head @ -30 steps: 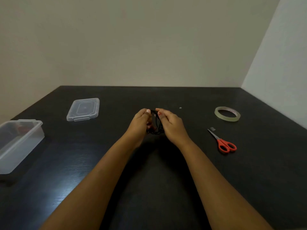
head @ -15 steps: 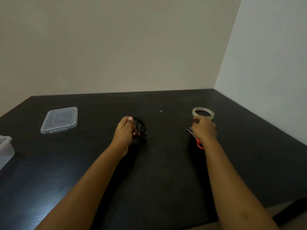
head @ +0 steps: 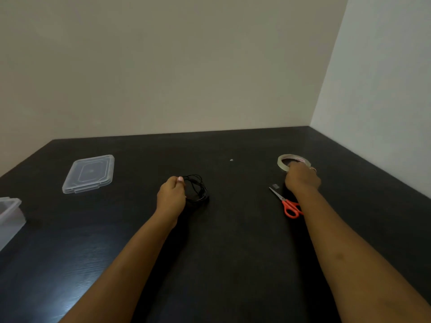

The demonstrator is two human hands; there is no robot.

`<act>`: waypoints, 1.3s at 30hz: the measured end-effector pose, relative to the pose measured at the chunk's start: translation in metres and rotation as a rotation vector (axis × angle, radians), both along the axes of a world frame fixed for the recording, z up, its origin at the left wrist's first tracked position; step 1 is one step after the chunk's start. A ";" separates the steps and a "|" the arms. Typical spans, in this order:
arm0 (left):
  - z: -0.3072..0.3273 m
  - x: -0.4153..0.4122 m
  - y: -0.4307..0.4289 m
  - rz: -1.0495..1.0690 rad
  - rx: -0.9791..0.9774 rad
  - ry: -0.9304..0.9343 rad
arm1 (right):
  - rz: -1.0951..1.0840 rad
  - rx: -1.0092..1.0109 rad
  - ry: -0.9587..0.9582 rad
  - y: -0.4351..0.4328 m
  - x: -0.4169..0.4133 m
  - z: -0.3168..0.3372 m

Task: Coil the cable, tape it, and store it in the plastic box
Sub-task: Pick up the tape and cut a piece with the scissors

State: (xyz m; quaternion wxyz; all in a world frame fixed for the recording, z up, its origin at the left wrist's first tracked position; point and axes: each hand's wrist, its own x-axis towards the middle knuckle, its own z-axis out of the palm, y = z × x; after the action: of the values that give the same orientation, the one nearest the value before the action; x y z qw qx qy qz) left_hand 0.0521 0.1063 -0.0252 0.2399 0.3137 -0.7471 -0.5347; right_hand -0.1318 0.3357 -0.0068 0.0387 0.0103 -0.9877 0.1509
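My left hand [head: 171, 197] pinches a coiled black cable [head: 197, 188] and holds the loops together just above the dark table [head: 233, 241]. My right hand [head: 302, 178] rests on the near rim of a clear tape roll [head: 292, 160] at the right, fingers closing on it. The roll still lies on the table. The clear plastic box [head: 10, 214] shows only partly at the left edge. Its lid [head: 89, 173] lies flat further back.
Orange-handled scissors [head: 286, 203] lie just in front of my right hand, partly under my forearm. A small tape scrap [head: 275, 185] sits by the blades. A white speck [head: 231, 160] lies mid-table. Walls close off the back and right.
My right hand let go of the coil and moved right, past the scissors, onto the tape roll. My left hand kept the coil. The view swung right, so the box slid to the left edge.
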 end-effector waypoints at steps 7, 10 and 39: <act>-0.001 0.002 -0.012 -0.002 -0.450 -0.429 | 0.069 -0.024 0.088 -0.025 0.009 -0.002; 0.001 0.007 -0.014 -0.030 -0.626 -0.529 | 0.150 -0.175 0.136 -0.045 0.023 0.004; 0.044 0.030 -0.016 -0.256 -0.050 0.684 | 1.088 -0.564 0.362 -0.108 0.123 -0.006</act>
State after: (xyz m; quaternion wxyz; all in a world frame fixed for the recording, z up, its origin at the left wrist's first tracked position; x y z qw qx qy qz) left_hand 0.0825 0.0907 0.0188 0.4146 0.0147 -0.6695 -0.6161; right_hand -0.0088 0.2278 -0.0126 0.1240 0.5252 -0.7413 0.3992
